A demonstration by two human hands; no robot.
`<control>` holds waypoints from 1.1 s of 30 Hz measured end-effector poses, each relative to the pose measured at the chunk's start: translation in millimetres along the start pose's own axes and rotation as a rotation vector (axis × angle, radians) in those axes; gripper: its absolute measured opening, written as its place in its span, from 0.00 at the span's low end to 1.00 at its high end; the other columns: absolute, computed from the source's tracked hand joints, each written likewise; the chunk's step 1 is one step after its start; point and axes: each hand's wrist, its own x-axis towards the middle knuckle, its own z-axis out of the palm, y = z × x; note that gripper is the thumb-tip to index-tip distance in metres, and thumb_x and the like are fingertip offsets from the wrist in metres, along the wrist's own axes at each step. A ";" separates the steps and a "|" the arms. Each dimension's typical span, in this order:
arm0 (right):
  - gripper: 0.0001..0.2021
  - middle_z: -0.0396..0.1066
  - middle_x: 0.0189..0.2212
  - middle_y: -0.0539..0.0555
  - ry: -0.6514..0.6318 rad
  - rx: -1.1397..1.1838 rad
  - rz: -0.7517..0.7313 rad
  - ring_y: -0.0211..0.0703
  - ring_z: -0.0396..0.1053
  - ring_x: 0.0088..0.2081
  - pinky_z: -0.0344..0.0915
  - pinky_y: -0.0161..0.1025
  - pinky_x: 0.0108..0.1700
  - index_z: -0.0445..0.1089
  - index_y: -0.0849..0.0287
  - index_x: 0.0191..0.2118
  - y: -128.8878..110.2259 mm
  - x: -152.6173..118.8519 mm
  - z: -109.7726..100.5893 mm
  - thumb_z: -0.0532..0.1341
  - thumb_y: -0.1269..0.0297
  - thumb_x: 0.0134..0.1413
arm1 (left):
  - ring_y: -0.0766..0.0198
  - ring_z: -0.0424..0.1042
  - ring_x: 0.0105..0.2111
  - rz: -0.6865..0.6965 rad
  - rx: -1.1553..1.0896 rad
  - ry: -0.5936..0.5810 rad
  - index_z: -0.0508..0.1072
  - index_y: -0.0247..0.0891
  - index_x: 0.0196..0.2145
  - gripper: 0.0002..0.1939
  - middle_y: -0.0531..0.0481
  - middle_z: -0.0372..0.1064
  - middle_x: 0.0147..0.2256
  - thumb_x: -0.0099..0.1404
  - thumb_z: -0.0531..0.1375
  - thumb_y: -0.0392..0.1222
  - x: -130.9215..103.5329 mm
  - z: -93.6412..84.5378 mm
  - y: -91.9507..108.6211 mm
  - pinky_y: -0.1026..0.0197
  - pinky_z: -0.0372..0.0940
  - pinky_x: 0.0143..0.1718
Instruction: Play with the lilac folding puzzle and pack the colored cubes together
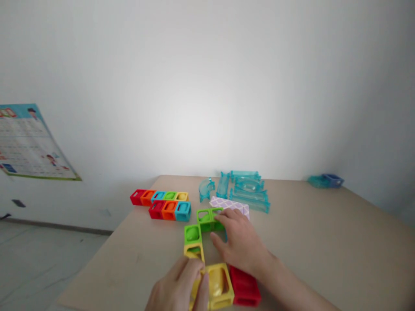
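A chain of hollow toy blocks lies on the tan table (324, 242) in front of me: green blocks (205, 218) at the far end, a green one (192, 233) and a yellow one (193, 251) below it, then a larger yellow block (220, 284) beside a red block (244, 287). My right hand (238, 242) rests over the chain, its fingertips on the far green blocks. At the bottom edge, my left hand (180, 289) pinches the left side of the larger yellow block.
Two rows of red, orange, blue, green and yellow blocks (165, 204) sit farther left. Clear turquoise track pieces (246, 190) lie at the back beside a purple patterned card (231, 204). A blue piece (326, 180) sits far right. A poster (29, 142) hangs left.
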 end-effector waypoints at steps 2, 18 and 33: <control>0.20 0.68 0.50 0.63 -0.008 0.002 -0.046 0.59 0.62 0.54 0.58 0.53 0.57 0.73 0.59 0.50 -2.0 -2.6 0.8 0.62 0.56 0.53 | 0.70 0.68 0.20 -0.031 -0.108 -0.016 0.69 0.43 0.38 0.05 0.52 0.70 0.32 0.67 0.54 0.36 15.8 -11.5 -5.5 0.67 0.65 0.22; 0.49 0.40 0.71 0.54 -0.406 0.091 -0.269 0.69 0.34 0.69 0.27 0.69 0.65 0.46 0.45 0.70 -0.7 0.0 0.1 0.62 0.34 0.44 | 0.62 0.73 0.38 -0.217 -0.471 -0.169 0.81 0.42 0.39 0.10 0.48 0.72 0.35 0.66 0.58 0.37 36.0 8.7 -46.1 0.62 0.68 0.41; 0.48 0.46 0.70 0.54 -0.358 0.080 -0.240 0.66 0.39 0.69 0.30 0.66 0.67 0.50 0.53 0.69 -0.5 -1.5 4.6 0.64 0.41 0.44 | 0.62 0.72 0.30 -0.212 -0.024 0.071 0.82 0.45 0.40 0.14 0.49 0.70 0.27 0.67 0.55 0.42 6.1 1.1 -57.8 0.63 0.67 0.33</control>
